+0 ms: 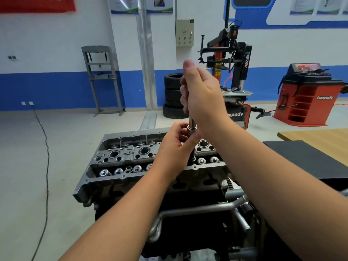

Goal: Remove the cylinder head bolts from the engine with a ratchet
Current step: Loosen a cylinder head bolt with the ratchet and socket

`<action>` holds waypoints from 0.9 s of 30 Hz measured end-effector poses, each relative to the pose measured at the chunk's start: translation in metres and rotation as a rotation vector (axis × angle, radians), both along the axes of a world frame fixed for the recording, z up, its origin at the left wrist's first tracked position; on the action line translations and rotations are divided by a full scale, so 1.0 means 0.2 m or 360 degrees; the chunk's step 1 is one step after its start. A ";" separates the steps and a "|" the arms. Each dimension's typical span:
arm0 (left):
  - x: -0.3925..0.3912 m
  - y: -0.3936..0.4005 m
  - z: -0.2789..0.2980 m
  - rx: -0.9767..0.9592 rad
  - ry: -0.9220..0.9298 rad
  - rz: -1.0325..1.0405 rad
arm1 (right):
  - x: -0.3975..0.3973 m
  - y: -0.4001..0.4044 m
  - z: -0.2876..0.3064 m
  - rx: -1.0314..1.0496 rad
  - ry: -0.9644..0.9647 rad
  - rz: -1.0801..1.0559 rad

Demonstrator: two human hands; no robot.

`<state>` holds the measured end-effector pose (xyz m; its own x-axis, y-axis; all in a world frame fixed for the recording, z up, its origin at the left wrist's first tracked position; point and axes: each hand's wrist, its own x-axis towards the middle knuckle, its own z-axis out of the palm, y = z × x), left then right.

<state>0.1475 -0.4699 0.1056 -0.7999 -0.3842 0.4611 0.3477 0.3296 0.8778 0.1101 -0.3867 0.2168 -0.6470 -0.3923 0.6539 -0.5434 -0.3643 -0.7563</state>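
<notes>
The right hand (pixel 202 95) grips the ratchet (pixel 191 123) upright by its handle. Below it, the left hand (pixel 174 146) pinches the ratchet's head, directly over the engine (pixel 116 157).

White-and-blue walls (pixel 47 53) back a pale floor (pixel 22 147), stacked tyres (pixel 172 95), and a red cabinet (pixel 307 98).

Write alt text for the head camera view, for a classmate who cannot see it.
A person's right hand grips a ratchet held upright over a cylinder head, while the left hand pinches its socket end. Behind stand stacked tyres and red workshop machines.
</notes>
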 end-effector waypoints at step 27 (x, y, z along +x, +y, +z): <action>-0.01 0.01 0.02 0.0147 0.0029 0.0050 | 0.07 -0.01 0.04 0.0089 -0.0303 -0.0111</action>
